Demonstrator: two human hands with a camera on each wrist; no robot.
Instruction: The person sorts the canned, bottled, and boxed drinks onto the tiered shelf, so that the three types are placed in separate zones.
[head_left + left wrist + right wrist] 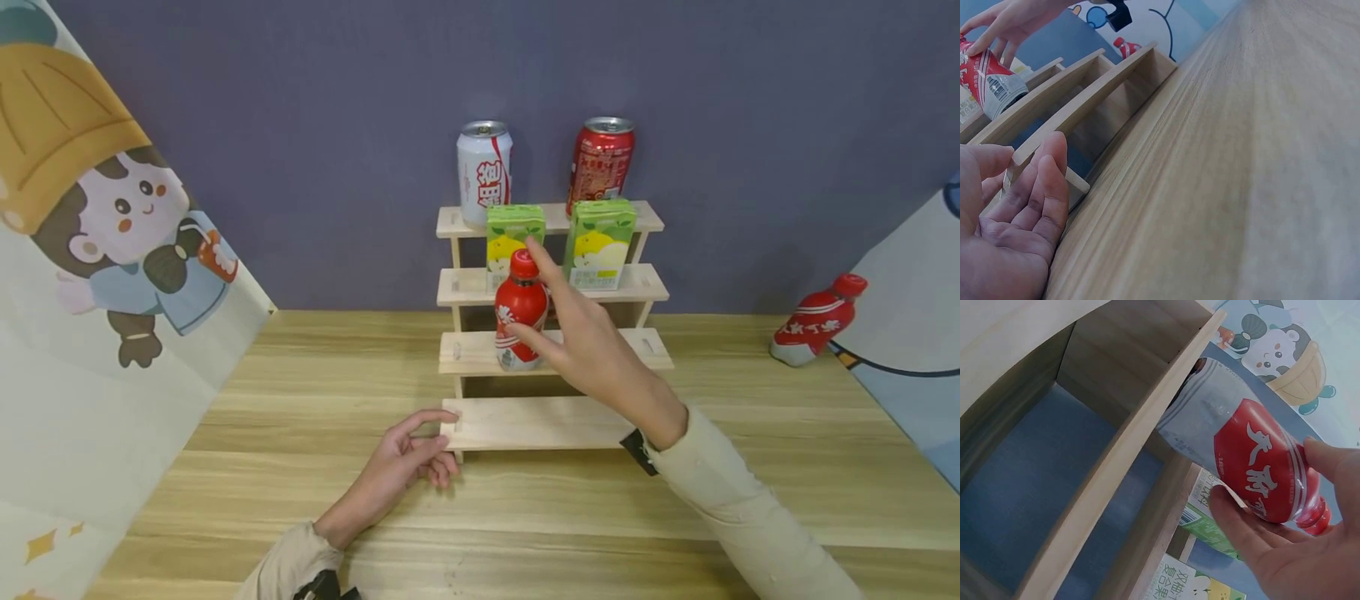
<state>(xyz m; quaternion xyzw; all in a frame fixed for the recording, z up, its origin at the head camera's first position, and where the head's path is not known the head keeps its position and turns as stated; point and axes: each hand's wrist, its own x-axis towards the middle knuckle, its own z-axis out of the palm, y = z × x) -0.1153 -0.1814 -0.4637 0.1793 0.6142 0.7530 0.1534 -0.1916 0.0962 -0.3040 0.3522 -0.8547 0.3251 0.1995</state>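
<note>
A small wooden tiered shelf [540,423] stands against the back wall. My left hand [408,458] pinches the left end of its lowest board between thumb and fingers, closer up in the left wrist view [1016,212]. My right hand [592,342] holds a red-labelled drink bottle [521,312] with a red cap, upright at the second board from the bottom. In the right wrist view the thumb and fingers lie on opposite sides of the bottle [1260,462], near its cap. Whether its base touches the board cannot be told for certain.
Two green juice boxes [602,246] stand on the third board up. A white can [484,171] and a red can [602,162] stand on the top board. Another red bottle [817,321] leans at the right edge of the wooden table [337,350]. Cartoon-printed panels [150,208] flank both sides.
</note>
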